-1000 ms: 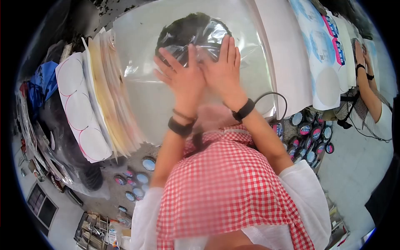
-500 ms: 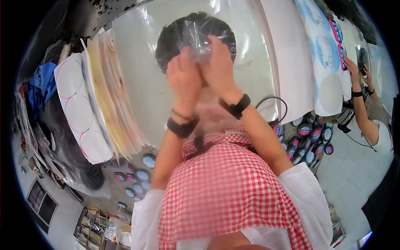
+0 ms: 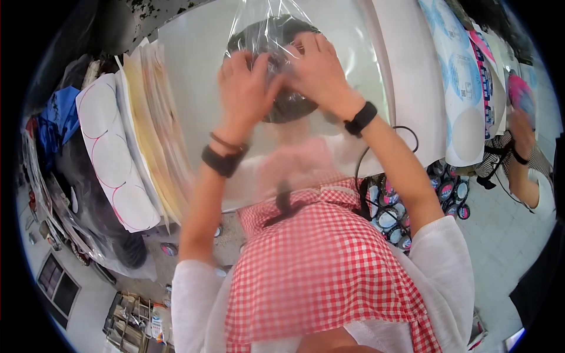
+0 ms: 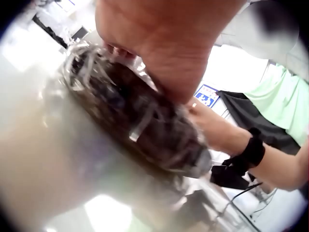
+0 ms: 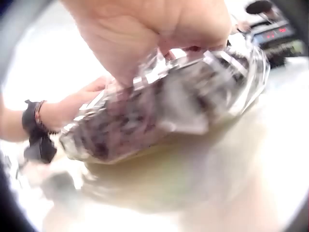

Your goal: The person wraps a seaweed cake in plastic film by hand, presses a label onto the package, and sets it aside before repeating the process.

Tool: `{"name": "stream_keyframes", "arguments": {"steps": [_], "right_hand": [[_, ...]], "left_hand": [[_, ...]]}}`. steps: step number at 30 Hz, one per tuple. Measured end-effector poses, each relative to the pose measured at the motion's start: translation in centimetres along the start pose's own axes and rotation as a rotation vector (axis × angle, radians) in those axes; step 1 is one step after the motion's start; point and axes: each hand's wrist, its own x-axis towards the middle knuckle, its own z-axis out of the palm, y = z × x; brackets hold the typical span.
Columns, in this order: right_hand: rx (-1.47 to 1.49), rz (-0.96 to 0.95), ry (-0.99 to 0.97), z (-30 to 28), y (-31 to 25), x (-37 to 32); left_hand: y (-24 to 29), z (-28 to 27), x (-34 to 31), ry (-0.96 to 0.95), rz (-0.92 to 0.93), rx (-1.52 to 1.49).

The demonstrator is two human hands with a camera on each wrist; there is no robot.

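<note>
A dark round disc (image 3: 291, 110) in clear, shiny plastic is between the two hands over the smooth, pale work surface (image 3: 197, 88). My left hand (image 3: 244, 88) grips its left side with bent fingers, and my right hand (image 3: 323, 73) grips the right side, the thumbs close together. Loose film (image 3: 268, 12) stretches from the disc's far side. In the left wrist view the wrapped disc (image 4: 140, 116) appears edge-on and blurred below the left hand (image 4: 164, 43). The right wrist view has the disc (image 5: 164, 111) below the right hand (image 5: 154, 34), whose fingertips are partly hidden.
Layered sheets (image 3: 147, 117) and a white sheet with circles (image 3: 112, 159) lie at the left. Printed labels (image 3: 462, 76) are at the right. Several small wrapped discs (image 3: 391, 217) lie lower down, beside a black cable (image 3: 358, 165). Another person's arm (image 3: 521, 153) is at the far right.
From spread flat over the wrapped disc, my hands drew together, then moved apart to its two sides with fingers bent. The disc's near edge is closer to me, and the film now stretches away.
</note>
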Motion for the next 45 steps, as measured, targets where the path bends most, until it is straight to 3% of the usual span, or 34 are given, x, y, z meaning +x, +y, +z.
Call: {"name": "stream_keyframes", "arguments": {"steps": [3,4,5,6,7,8,9,10,12,14,17,18,21,23,25,26,30,33,34,37,40,41,43,45], "right_hand": [[0.09,-0.216,0.132,1.4,2.1,1.7],[0.342,-0.057,0.115,1.1,1.8,1.6],[0.392,0.076,-0.015,0.6,1.1,1.4],[0.44,0.205,-0.143,-0.1,0.4,1.3],[0.485,0.334,-0.27,-0.5,0.1,1.4],[0.361,0.103,-0.036,0.4,-0.1,0.2],[0.347,0.072,-0.051,0.9,0.2,-0.4],[0.33,0.039,-0.064,1.0,0.3,-0.6],[0.298,0.008,-0.08,1.2,0.4,-0.7],[0.315,0.031,-0.048,0.9,0.3,-1.0],[0.228,-0.043,0.055,-0.4,0.5,0.6],[0.238,-0.095,0.046,-0.4,0.7,1.1],[0.376,-0.269,-0.088,0.8,2.1,2.4],[0.379,-0.296,-0.128,1.8,2.3,2.2],[0.335,-0.284,-0.127,1.8,1.9,1.8],[0.286,-0.314,-0.141,1.5,1.9,1.8],[0.511,-0.185,-0.19,-0.2,1.5,0.7],[0.398,0.119,0.005,-4.5,1.4,-3.0],[0.15,0.077,-0.128,-2.8,2.3,-4.7],[-0.095,0.144,-0.149,-0.8,-0.9,-4.1],[0.368,0.297,0.032,-0.4,-1.9,-3.1],[0.299,0.279,-0.101,-1.2,-2.0,-2.7],[0.051,0.104,-0.006,-0.3,-1.3,-3.8],[0.285,0.156,-0.143,-5.6,1.3,-4.0]], "left_hand": [[-1.7,0.5,0.5,-0.092,0.077,-0.012],[-2.4,1.2,0.0,-0.19,-0.003,-0.184],[-3.0,1.8,-0.8,-0.29,-0.085,-0.355],[-3.3,2.3,-1.9,-0.209,-0.005,-0.288],[-2.9,2.0,-2.3,-0.149,-0.087,-0.383],[-2.2,1.4,-2.8,-0.091,-0.169,-0.478],[-1.6,1.3,-2.9,-0.035,-0.251,-0.575],[-1.2,1.4,-2.0,0.18,-0.188,-0.541],[-1.6,0.4,0.3,0.07,-0.007,-0.334],[-2.4,1.2,1.4,-0.045,0.104,-0.399],[-2.8,1.4,-0.1,-0.3,-0.083,-0.458],[-2.8,1.7,0.0,-0.166,0.013,-0.437],[-3.1,1.6,-0.2,-0.272,0.022,-0.404],[-0.9,1.2,-0.5,0.037,-0.148,-0.434],[0.0,1.7,-0.4,0.126,-0.222,-0.416],[0.2,2.3,-0.3,0.06,-0.224,-0.388],[0.2,2.9,-0.3,-0.104,-0.236,-0.318],[1.1,3.5,0.1,-0.083,-0.211,-0.24],[1.2,3.4,0.1,-0.098,-0.178,-0.202],[1.1,3.5,-0.3,-0.133,-0.094,-0.164],[1.6,2.3,0.2,-0.125,-0.054,-0.249],[1.7,2.1,0.1,-0.118,-0.042,-0.22],[1.5,3.0,-0.2,-0.11,-0.034,-0.159],[1.4,3.7,-0.2,-0.099,-0.023,-0.075]]}}
